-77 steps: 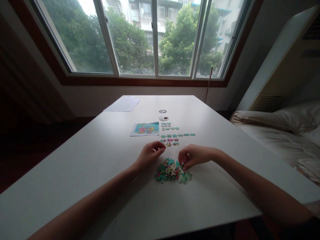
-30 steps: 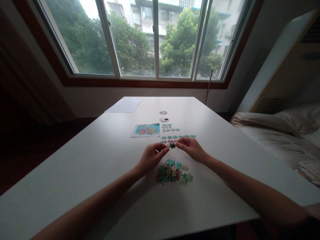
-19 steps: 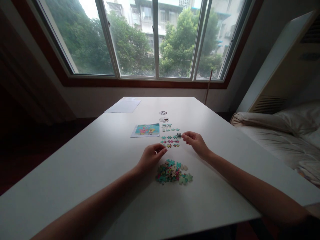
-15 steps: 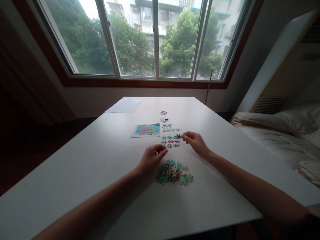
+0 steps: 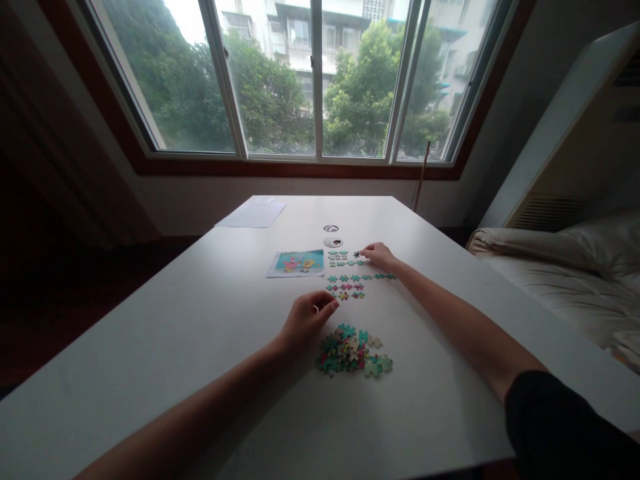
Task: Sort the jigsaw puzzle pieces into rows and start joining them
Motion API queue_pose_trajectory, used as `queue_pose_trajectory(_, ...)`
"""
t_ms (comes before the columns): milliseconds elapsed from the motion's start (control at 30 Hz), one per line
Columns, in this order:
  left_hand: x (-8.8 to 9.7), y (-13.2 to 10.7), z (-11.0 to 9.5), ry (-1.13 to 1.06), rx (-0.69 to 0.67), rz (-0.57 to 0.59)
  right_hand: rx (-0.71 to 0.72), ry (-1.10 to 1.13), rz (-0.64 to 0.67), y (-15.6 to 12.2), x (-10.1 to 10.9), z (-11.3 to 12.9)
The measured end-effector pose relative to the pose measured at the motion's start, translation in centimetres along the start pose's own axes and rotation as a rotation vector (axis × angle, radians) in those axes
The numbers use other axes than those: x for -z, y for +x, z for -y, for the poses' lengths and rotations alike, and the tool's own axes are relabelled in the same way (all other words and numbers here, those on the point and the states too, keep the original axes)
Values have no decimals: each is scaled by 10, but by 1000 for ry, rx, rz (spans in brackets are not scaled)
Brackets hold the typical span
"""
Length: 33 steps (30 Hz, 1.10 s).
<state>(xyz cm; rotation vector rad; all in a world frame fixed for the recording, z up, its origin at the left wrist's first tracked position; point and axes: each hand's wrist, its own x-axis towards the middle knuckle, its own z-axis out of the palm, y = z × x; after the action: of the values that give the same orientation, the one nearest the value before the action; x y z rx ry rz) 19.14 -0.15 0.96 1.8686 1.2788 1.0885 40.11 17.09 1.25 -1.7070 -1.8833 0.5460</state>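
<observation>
The right hand (image 5: 379, 255) pinches a small, dark, knobbed jigsaw piece (image 5: 357, 254) between thumb and fingertips, the piece pointing toward nine o'clock; whether it touches the table is too small to tell. Just past it at nine o'clock lie short rows of pale green jigsaw pieces (image 5: 345, 255), and at seven o'clock from the same hand runs a longer line of teal jigsaw pieces (image 5: 354, 279).

The left hand (image 5: 311, 316) has its fingers curled and its thumb drawn in to them; I cannot tell whether anything is between the tips. At two o'clock from it are short rows of pink, yellow and teal jigsaw pieces (image 5: 346, 287). At four o'clock, close by, sits a loose heap of mixed jigsaw pieces (image 5: 353, 352) in teal, beige and pink.

Between eleven and twelve o'clock from the left hand lies a rectangular printed cartoon picture (image 5: 297, 264) on a blue ground. Toward two o'clock from the picture are two flat round discs (image 5: 333, 243), one behind the other; toward ten, a white paper sheet (image 5: 253, 213). All rest on the smooth white table (image 5: 200, 347).
</observation>
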Motion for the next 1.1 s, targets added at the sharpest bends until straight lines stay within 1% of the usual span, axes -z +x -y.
queue_pose_trajectory(100, 0, 0, 0, -5, 5, 4, -13, -57, 13, 5, -6, -2)
queue_pose_trajectory(300, -1, 0, 0, 9, -3, 2, 8, -115, 15, 9, -9, -1)
queue_pose_trajectory(533, -1, 0, -1, 16, 7, -6, 7, -129, 29, 11, -15, 2)
queue_pose_trajectory(833, -1, 1, -1, 11, 12, 3, 8, -121, 20, 7, -15, 6)
queue_pose_trajectory(967, -1, 1, -1, 2, 8, 6, 61, -86, -1, 0, -9, 11)
queue_pose_trajectory(1067, -1, 0, -1, -1, 6, 15, 153, -51, -18, -13, 2, 20)
queue_pose_trajectory(1100, -1, 0, -1, -2, 7, 15, 195, -37, -4, -21, 7, 23)
